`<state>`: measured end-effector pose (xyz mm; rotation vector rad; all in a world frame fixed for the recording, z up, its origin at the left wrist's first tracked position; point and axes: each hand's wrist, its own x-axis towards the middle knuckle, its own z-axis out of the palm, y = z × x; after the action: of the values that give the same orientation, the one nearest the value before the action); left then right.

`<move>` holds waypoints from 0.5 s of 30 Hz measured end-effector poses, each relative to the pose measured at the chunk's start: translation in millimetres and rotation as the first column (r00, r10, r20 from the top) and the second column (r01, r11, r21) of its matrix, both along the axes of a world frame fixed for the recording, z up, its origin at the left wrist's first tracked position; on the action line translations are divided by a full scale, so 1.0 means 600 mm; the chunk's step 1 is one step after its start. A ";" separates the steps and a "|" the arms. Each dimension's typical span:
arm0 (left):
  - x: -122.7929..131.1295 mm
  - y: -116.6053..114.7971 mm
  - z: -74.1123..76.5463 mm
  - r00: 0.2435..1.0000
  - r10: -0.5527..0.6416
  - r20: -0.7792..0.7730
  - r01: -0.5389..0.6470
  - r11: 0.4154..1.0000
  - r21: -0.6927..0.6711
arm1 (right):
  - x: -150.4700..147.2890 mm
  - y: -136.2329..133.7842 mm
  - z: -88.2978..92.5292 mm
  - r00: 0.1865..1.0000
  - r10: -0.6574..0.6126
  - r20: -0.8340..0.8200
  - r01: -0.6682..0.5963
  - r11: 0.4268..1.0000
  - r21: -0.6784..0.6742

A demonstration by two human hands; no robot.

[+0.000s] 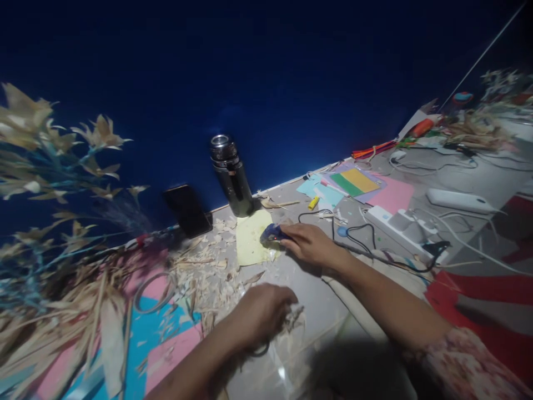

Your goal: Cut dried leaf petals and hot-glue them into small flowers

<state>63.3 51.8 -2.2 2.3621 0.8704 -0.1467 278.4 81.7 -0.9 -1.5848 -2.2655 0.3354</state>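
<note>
My right hand [306, 243] is closed around a small dark blue object [272, 233] whose tip rests over a pale yellow sheet [249, 244]. Nearer to me, my left hand [266, 311] is curled, with a whitish crumpled bit [295, 318] at its fingers; blur hides just what it grips. A dark flask [233, 180] stands behind the yellow sheet. Cream scraps [208, 250] lie scattered to the left of the sheet.
Left are dried husks [110, 333], a tape ring [155, 291], blue paper [141, 344], pale flowers [102, 133] and a leaning phone [188, 211]. Right are coloured sheets [353, 182], a power strip [406, 230], cables and red material [478, 311].
</note>
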 end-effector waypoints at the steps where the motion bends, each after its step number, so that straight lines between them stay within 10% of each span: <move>1: -0.005 0.012 0.001 0.991 0.125 -0.040 -0.121 0.988 0.091 | 0.001 0.001 0.001 1.000 -0.019 -0.010 0.019 1.000 -0.004; 5: -0.011 0.060 -0.006 0.923 0.377 -0.075 -0.327 0.873 0.362 | 0.002 0.006 0.008 0.996 -0.085 0.004 0.085 0.993 -0.088; 15: 0.024 0.082 -0.024 0.966 0.206 -0.159 -0.106 0.869 0.483 | 0.000 0.012 0.007 0.985 -0.164 0.056 0.171 0.976 -0.136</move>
<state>77.8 101.0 -16.6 2.7417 1.3215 -0.1245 278.7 89.0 3.1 -1.8578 -2.1624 0.4273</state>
